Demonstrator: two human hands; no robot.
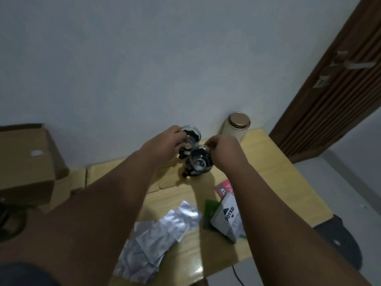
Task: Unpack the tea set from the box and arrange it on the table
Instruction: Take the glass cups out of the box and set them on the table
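My left hand (165, 141) grips the far glass cup (191, 134) and my right hand (223, 149) pinches the rim of the near glass cup (198, 162). Both cups stand on the desk (278, 182), just beside each other, near the wall. The cardboard box (26, 159) is at the left.

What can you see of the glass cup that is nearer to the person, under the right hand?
The near cup is clear glass set in a black holder, with what looks like a black handle low on its near-left side. It stands upright on the yellow wooden table, mouth open, and looks empty. The right hand pinches its far-right rim with the fingers. A second cup stands just behind it, held by the left hand; whether the two cups touch is unclear.
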